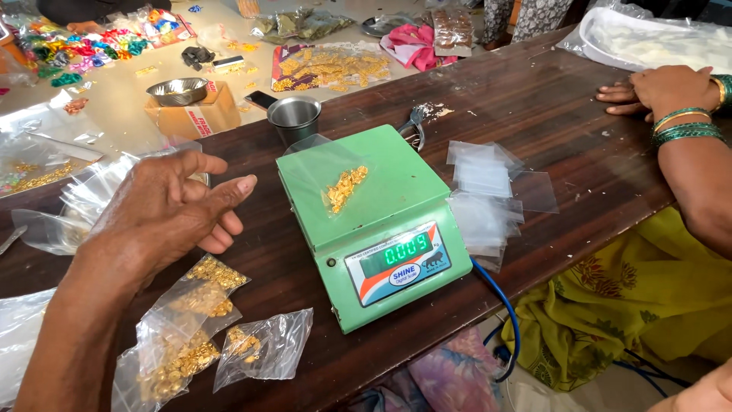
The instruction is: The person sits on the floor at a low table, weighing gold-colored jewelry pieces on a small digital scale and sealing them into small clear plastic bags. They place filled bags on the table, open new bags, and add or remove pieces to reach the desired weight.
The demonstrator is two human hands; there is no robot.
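Observation:
My left hand (171, 210) hovers above the dark wooden table (534, 99), fingers spread and holding nothing, just left of a green digital scale (374, 229). A small clear bag with gold-coloured pieces (345, 187) lies on the scale's platform. Below my hand lie three clear bags of gold-coloured pieces (202, 320). Only a sliver of skin, perhaps my right hand (709, 393), shows at the bottom right corner; its fingers are hidden.
Empty small clear bags (488, 191) lie in a pile right of the scale. A steel cup (294, 117) and scissors (414, 122) sit behind it. Another person's hands with green bangles (671, 95) rest at the table's far right. Crumpled plastic (69, 206) lies left.

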